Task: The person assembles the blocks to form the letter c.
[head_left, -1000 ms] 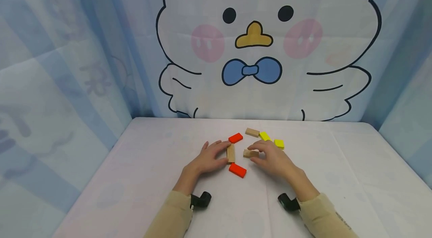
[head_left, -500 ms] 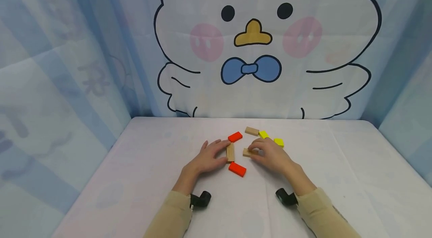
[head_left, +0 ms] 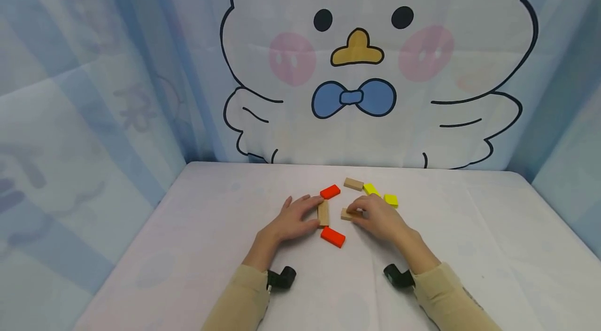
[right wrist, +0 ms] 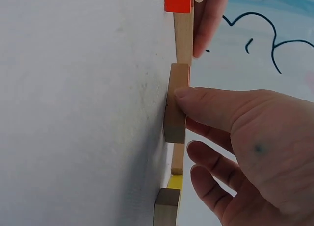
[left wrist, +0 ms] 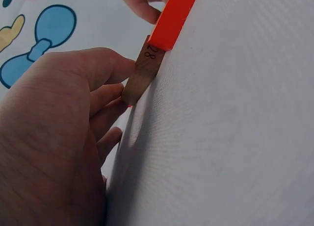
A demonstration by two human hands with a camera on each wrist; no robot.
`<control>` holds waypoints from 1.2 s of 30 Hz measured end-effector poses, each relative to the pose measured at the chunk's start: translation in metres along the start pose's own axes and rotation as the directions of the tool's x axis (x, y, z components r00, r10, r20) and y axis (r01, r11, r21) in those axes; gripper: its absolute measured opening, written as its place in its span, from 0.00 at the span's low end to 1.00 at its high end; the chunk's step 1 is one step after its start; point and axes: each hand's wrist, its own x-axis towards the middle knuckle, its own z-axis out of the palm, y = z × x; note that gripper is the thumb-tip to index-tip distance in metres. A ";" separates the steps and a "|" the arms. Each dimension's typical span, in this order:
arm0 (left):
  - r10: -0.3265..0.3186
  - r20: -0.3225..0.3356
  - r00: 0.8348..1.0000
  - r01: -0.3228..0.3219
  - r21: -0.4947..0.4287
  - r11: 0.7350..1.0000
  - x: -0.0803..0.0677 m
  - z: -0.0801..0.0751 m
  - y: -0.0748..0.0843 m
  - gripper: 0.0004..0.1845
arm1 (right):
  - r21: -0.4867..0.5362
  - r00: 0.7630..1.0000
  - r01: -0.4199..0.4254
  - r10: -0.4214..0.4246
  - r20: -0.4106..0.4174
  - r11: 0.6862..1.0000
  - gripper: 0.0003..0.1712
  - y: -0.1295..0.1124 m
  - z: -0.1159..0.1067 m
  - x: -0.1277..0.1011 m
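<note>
My left hand (head_left: 292, 220) holds a plain wooden block (head_left: 323, 214) at its left side, with the thumb near its lower end and the index finger by its far end. In the left wrist view this block (left wrist: 142, 79) lies flat on the cloth and bears dark marks. A red block (head_left: 331, 191) sits at its far end and another red block (head_left: 333, 237) at its near end. To the right, my right hand (head_left: 379, 217) pinches a second wooden block (head_left: 346, 215); the right wrist view shows the thumb on the side of this block (right wrist: 175, 118). My fingers hide its right end.
Beyond the right hand lie a wooden block (head_left: 353, 184) and two yellow blocks, one (head_left: 370, 188) touching it and one (head_left: 391, 200) farther right. Another wooden block (right wrist: 167, 206) shows low in the right wrist view. A white cloth covers the table (head_left: 197, 247); a printed curtain (head_left: 375, 138) stands behind.
My right fingers have closed in on the wooden block and now pinch it; it stays in about the same place. The left hand keeps its place, and the whole view shifts slightly.
</note>
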 end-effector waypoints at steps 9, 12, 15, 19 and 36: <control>0.001 -0.001 1.000 -0.001 0.007 1.000 0.000 0.000 0.002 0.32 | 0.040 0.998 -0.017 0.015 0.056 0.999 0.11 0.000 -0.008 -0.008; -0.001 0.002 1.000 0.001 0.001 1.000 0.000 -0.001 0.002 0.33 | 0.048 0.997 -0.022 0.019 0.072 0.999 0.11 0.000 -0.010 -0.012; -0.003 0.001 1.000 0.003 -0.001 1.000 -0.001 0.000 0.001 0.33 | 0.054 0.996 -0.018 0.014 0.083 0.998 0.11 -0.001 -0.012 -0.016; 0.000 -0.006 1.000 0.000 -0.002 1.000 -0.001 0.001 0.001 0.33 | 0.049 0.995 -0.019 0.015 0.096 0.999 0.11 -0.002 -0.013 -0.022; -0.002 -0.009 1.000 0.002 -0.001 1.000 -0.001 0.000 0.003 0.33 | 0.057 0.990 0.045 -0.052 0.130 0.997 0.09 -0.013 -0.017 -0.041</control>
